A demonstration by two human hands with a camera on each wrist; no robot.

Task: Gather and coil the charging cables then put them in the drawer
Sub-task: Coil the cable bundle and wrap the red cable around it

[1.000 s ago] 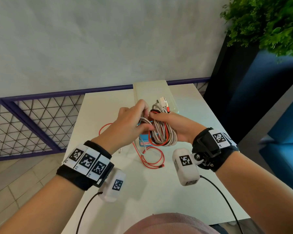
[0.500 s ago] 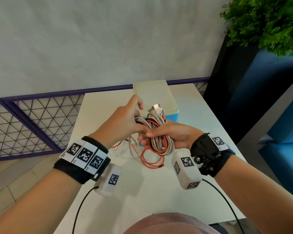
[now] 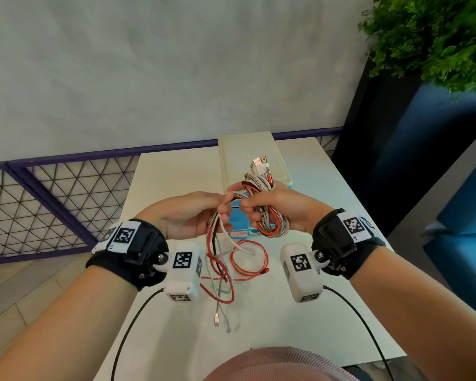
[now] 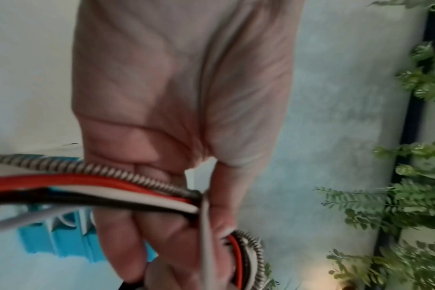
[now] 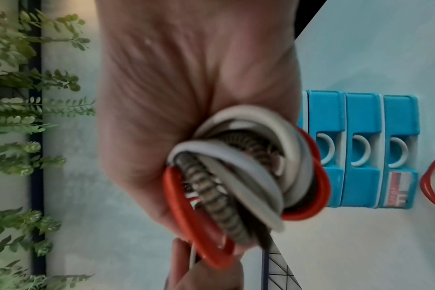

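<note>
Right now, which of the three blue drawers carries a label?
The bottom drawer, nearest the tabletop: a red and white label sits on its front. The middle drawer and the top drawer have plain blue fronts.

The scene is viewed from the head, forward and down across the white table (image 3: 308,320) toward its far edge. Each palm is seen close up, rolled sideways, from the wrist views. The coiled cables (image 3: 270,218) (image 5: 238,176) and blue drawer unit (image 3: 238,220) (image 5: 360,149) are shared.

place: indoor lounge or office corner, can't tell which
evidence: white bench (image 3: 300,312), blue seating (image 3: 467,215), potted greenery (image 3: 437,37), purple mesh railing (image 3: 52,193)
</note>
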